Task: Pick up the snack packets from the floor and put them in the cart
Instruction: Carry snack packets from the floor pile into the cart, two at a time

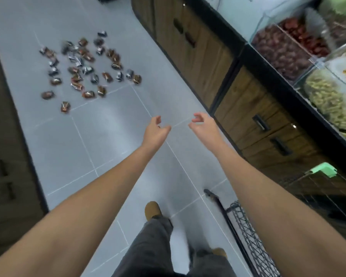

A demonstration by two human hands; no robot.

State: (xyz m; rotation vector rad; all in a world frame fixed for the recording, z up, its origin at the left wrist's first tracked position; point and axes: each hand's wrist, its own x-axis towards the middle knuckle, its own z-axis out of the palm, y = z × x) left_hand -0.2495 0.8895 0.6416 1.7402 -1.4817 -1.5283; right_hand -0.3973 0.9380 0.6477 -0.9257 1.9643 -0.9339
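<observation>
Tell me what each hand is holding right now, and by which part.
Nothing is held. The left hand and right hand are both out over the bare floor with loosely curled fingers, well short of the snack packets.

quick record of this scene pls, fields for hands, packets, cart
left hand: held out over the grey tiled floor, fingers loosely curled, grip empty
right hand: beside it, loosely curled, empty
packets: small brown and silver snack packets scattered on the floor ahead, to the left
cart: black wire mesh cart at lower right, near the person's legs
progress: no packet in hand yet
</observation>
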